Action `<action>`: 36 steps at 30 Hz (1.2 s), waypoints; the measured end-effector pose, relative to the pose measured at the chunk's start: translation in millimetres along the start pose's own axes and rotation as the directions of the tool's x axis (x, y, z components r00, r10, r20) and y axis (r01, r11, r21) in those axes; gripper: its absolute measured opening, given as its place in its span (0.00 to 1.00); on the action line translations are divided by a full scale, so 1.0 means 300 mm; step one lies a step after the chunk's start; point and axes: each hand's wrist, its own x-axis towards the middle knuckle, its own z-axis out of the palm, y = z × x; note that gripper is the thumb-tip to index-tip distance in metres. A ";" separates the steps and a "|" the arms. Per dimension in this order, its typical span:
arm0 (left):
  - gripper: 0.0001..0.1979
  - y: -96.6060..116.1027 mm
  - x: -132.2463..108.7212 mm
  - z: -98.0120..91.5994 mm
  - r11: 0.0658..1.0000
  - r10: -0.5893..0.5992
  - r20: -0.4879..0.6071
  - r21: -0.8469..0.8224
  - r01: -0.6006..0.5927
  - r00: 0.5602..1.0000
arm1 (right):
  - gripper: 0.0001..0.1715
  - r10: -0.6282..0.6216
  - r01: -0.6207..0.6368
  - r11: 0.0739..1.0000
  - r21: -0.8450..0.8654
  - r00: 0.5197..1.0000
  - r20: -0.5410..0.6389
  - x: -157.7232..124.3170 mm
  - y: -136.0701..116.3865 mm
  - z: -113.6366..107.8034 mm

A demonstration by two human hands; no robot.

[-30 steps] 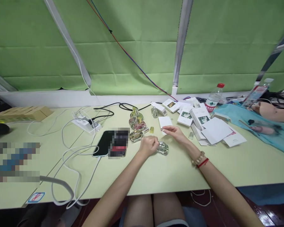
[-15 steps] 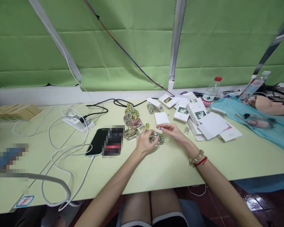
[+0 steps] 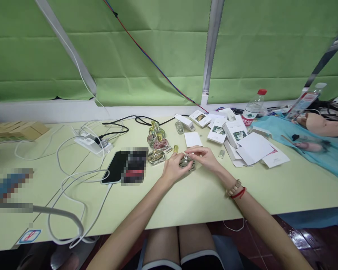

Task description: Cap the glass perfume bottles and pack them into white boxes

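My left hand (image 3: 173, 167) grips a small clear glass perfume bottle (image 3: 186, 162) and holds it upright on the pale green table (image 3: 202, 195). My right hand (image 3: 205, 157) has its fingers pinched at the top of that bottle. Just left of it lies another clear bottle (image 3: 156, 156), with a pink bottle (image 3: 160, 144) and a gold-capped bottle (image 3: 154, 131) behind. A loose gold cap (image 3: 175, 149) sits beside my left hand. A white card (image 3: 192, 139) lies behind the hands.
A phone (image 3: 121, 171) on a white cable lies to the left, near a power strip (image 3: 92, 143) and looped cords. White boxes and papers (image 3: 236, 140) crowd the right, with a water bottle (image 3: 252, 108) and a blue cloth (image 3: 307, 146) beyond.
My left hand lifted the bottle from lying flat to standing and moved it toward the card. My right hand came down from the card onto the bottle's top.
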 end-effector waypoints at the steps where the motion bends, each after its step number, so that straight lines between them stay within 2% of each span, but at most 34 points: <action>1: 0.12 0.001 0.000 0.000 1.000 0.001 -0.002 -0.004 -0.001 1.000 | 0.10 -0.001 0.001 1.000 -0.009 1.000 0.006 -0.001 0.000 0.003; 14: 0.11 0.000 -0.002 0.008 0.997 -0.031 -0.002 -0.070 0.031 1.000 | 0.07 -0.034 0.039 0.991 -0.124 0.999 0.038 -0.004 -0.015 0.004; 20: 0.10 0.008 0.001 0.005 0.997 -0.058 0.006 -0.051 0.058 0.998 | 0.15 0.078 -0.064 0.990 -0.125 0.991 0.107 0.008 -0.019 -0.020; 22: 0.10 0.013 0.003 0.000 0.996 -0.084 0.016 -0.021 0.084 0.996 | 0.20 0.100 -0.095 0.970 -0.224 0.995 0.012 0.011 -0.024 -0.047; 24: 0.11 0.017 0.004 -0.005 0.995 -0.101 0.020 -0.006 0.101 0.995 | 0.20 0.104 -0.182 0.879 -0.441 0.975 -0.194 0.008 -0.032 -0.082; 25: 0.11 0.019 0.005 -0.007 0.995 -0.104 0.021 -0.006 0.104 0.994 | 0.18 0.097 -0.265 0.781 -0.565 0.946 -0.311 0.004 -0.036 -0.100; 27: 0.11 0.021 0.005 -0.010 0.995 -0.103 0.024 -0.013 0.104 0.994 | 0.16 0.091 -0.466 0.507 -0.725 0.866 -0.492 -0.008 -0.041 -0.131; 29: 0.11 0.021 0.004 -0.010 0.994 -0.105 0.022 -0.016 0.105 0.994 | 0.18 0.135 -0.602 0.254 -0.757 0.797 -0.588 -0.020 -0.038 -0.148; 31: 0.11 0.021 0.003 -0.009 0.994 -0.104 0.020 -0.021 0.105 0.994 | 0.21 0.229 -0.653 0.092 -0.752 0.749 -0.622 -0.031 -0.025 -0.152; 33: 0.11 0.019 0.002 -0.007 0.994 -0.101 0.017 -0.028 0.102 0.995 | 0.22 0.322 -0.655 0.015 -0.756 0.718 -0.617 -0.040 -0.004 -0.147; 34: 0.11 0.018 0.002 -0.005 0.994 -0.100 0.015 -0.030 0.101 0.995 | 0.20 0.355 -0.649 0.013 -0.761 0.714 -0.603 -0.043 0.007 -0.144; 36: 0.11 0.015 0.000 -0.002 0.995 -0.098 0.012 -0.034 0.098 0.995 | 0.18 0.363 -0.617 0.099 -0.781 0.753 -0.549 -0.044 0.028 -0.140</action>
